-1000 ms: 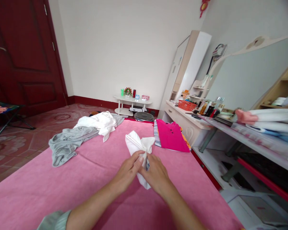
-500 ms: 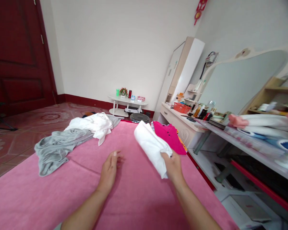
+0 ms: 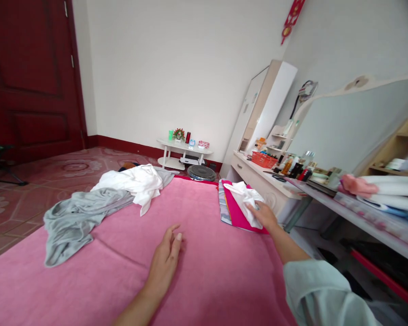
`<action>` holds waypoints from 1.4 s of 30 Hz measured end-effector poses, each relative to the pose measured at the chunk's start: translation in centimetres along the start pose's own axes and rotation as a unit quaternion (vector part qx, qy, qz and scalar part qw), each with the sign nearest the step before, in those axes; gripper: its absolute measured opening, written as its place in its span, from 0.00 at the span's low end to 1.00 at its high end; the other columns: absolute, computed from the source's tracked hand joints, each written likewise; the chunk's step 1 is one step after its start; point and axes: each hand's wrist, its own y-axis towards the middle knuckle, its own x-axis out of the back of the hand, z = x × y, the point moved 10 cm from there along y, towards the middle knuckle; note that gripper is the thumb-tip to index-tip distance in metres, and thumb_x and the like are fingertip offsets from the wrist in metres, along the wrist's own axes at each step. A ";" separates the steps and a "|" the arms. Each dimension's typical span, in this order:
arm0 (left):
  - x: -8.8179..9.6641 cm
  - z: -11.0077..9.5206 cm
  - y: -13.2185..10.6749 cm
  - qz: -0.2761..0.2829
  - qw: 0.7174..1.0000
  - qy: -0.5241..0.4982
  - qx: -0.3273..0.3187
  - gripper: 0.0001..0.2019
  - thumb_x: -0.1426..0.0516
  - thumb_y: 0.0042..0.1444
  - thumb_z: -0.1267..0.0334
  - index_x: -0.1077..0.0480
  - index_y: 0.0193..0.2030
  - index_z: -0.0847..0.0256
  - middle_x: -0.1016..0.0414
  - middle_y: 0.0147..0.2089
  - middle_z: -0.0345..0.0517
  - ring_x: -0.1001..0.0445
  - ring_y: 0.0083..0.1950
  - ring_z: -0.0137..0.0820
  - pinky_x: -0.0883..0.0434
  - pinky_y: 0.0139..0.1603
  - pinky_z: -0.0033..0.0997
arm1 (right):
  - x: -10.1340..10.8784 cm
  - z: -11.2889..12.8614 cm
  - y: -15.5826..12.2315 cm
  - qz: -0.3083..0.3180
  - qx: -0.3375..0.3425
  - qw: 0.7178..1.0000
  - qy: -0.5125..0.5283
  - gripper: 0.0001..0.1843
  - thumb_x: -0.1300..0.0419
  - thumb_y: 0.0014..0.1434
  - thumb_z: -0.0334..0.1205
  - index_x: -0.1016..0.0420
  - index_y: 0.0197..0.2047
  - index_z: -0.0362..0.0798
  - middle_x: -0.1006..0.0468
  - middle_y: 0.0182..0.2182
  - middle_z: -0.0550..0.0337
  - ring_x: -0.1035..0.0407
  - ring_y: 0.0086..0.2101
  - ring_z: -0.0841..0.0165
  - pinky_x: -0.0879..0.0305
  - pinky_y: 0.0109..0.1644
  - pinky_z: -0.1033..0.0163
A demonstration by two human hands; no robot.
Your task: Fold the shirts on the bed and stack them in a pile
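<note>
My right hand [image 3: 264, 214] reaches out to the right side of the pink bed cover [image 3: 129, 262] and grips a folded white cloth [image 3: 246, 202], which rests on top of a folded magenta shirt [image 3: 236, 213] on a small stack. My left hand [image 3: 165, 259] lies flat on the pink cover in the middle, fingers stretched out, holding nothing. A loose white garment [image 3: 136, 181] and a crumpled grey garment [image 3: 75, 217] lie on the far left part of the bed.
A white dresser [image 3: 258, 179] with bottles, an orange basket [image 3: 264, 159] and a large mirror stands right of the bed. A low white table [image 3: 185, 149] with small items sits by the far wall. A dark red door [image 3: 30, 77] is at left.
My right hand carried the white cloth from mid-air out to the right and set it down on the magenta shirt. My left hand stayed flat on the cover after letting go of the cloth.
</note>
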 end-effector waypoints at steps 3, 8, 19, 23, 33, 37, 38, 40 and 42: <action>-0.3 0.0 0.0 0.007 1.000 0.008 0.007 0.25 0.57 0.63 0.47 0.43 0.59 0.60 0.25 0.41 0.48 0.26 0.40 0.37 0.32 0.45 0.38 | -0.6 -2.9 0.2 -0.028 -0.026 0.997 0.062 0.31 0.53 0.57 0.59 0.22 0.39 0.41 0.21 0.33 0.50 0.27 0.35 0.61 0.34 0.36 0.63; -0.4 0.5 0.1 0.007 1.000 0.008 0.018 0.25 0.57 0.63 0.46 0.43 0.60 0.59 0.25 0.39 0.47 0.26 0.37 0.35 0.32 0.42 0.37 | -0.4 -6.1 1.5 -0.075 -0.078 0.988 0.107 0.31 0.59 0.60 0.51 0.23 0.43 0.37 0.21 0.28 0.50 0.27 0.29 0.64 0.33 0.30 0.65; -0.7 0.8 0.1 0.022 0.999 0.030 0.018 0.25 0.55 0.62 0.47 0.43 0.59 0.59 0.25 0.38 0.46 0.26 0.36 0.36 0.32 0.41 0.36 | 0.2 -0.2 -0.1 -0.075 0.042 0.994 -0.065 0.17 0.48 0.55 0.39 0.23 0.45 0.49 0.32 0.56 0.51 0.42 0.56 0.56 0.48 0.60 0.49; -0.9 0.8 0.2 0.027 0.999 0.030 0.021 0.25 0.55 0.62 0.47 0.43 0.59 0.60 0.25 0.37 0.45 0.26 0.35 0.35 0.31 0.40 0.36 | -3.5 5.7 -0.7 -0.022 0.159 0.981 -0.106 0.27 0.52 0.61 0.53 0.36 0.60 0.53 0.43 0.64 0.55 0.52 0.62 0.56 0.58 0.64 0.48; -1.1 1.0 0.1 0.039 0.999 0.031 0.015 0.24 0.53 0.61 0.48 0.41 0.59 0.60 0.25 0.35 0.45 0.26 0.34 0.36 0.32 0.39 0.34 | -9.2 6.9 -2.0 0.134 0.122 0.966 -0.185 0.30 0.56 0.62 0.60 0.43 0.64 0.58 0.53 0.67 0.53 0.65 0.64 0.48 0.67 0.60 0.36; -1.0 1.0 0.2 0.034 0.998 0.055 0.005 0.23 0.52 0.60 0.49 0.39 0.58 0.59 0.24 0.36 0.44 0.26 0.35 0.36 0.32 0.40 0.34 | -6.4 7.0 -4.1 0.021 0.143 0.969 -0.202 0.29 0.59 0.65 0.55 0.49 0.67 0.57 0.62 0.69 0.56 0.73 0.66 0.52 0.74 0.62 0.39; -1.1 1.0 0.2 0.034 0.997 0.062 0.000 0.22 0.51 0.60 0.50 0.39 0.57 0.59 0.24 0.36 0.44 0.26 0.36 0.36 0.32 0.40 0.33 | -6.4 6.7 -4.8 0.013 0.145 0.967 -0.207 0.29 0.59 0.65 0.54 0.50 0.67 0.58 0.63 0.69 0.57 0.74 0.66 0.52 0.73 0.62 0.38; -1.2 1.0 0.2 0.039 0.996 0.075 -0.013 0.21 0.51 0.60 0.51 0.38 0.56 0.59 0.25 0.35 0.44 0.26 0.36 0.35 0.33 0.40 0.33 | -7.3 5.4 -5.7 0.038 0.134 0.967 -0.214 0.28 0.58 0.65 0.54 0.51 0.67 0.62 0.63 0.69 0.60 0.73 0.66 0.51 0.69 0.61 0.36; -1.3 1.0 0.2 0.045 0.995 0.083 -0.024 0.21 0.51 0.60 0.51 0.37 0.56 0.59 0.25 0.34 0.43 0.26 0.35 0.35 0.32 0.40 0.33 | -8.3 4.3 -5.8 0.083 0.121 0.968 -0.204 0.29 0.58 0.64 0.56 0.52 0.67 0.64 0.61 0.69 0.60 0.70 0.66 0.51 0.64 0.60 0.34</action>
